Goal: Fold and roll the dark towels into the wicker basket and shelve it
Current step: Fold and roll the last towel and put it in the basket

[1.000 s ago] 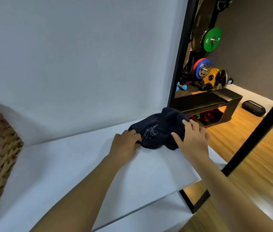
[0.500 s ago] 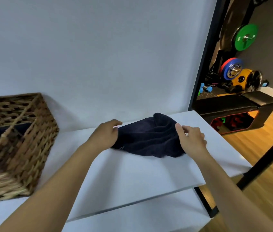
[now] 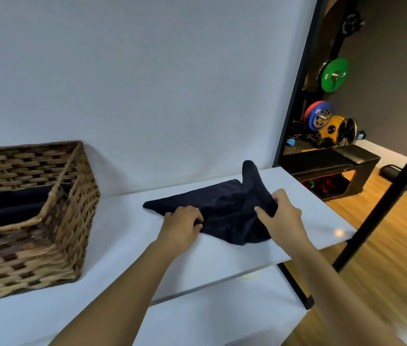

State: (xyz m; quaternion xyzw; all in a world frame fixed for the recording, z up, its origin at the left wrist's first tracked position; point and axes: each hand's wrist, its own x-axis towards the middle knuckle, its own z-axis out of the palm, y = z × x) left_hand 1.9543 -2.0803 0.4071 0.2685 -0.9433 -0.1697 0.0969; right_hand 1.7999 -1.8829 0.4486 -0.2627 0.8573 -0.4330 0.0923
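**Layout on the shelf top, head view**

Wicker basket (image 3: 35,208) sits at frame left on the shelf top (image 3: 122,245), against the wall (image 3: 147,83). Rolled towels (image 3: 10,206) lie inside it. Loose towel (image 3: 222,211) lies right of the basket, well apart, at frame centre. Left hand (image 3: 181,224) rests on its near left edge; right hand (image 3: 282,216) on its right side. Bench (image 3: 334,163) stands on the floor (image 3: 384,233) at right, behind the shelf end; weight plates (image 3: 329,96) above and behind it.

Head view, forward-down, close over shelf (image 3: 127,248)

Bare forearms — no sleeves, no jewellery
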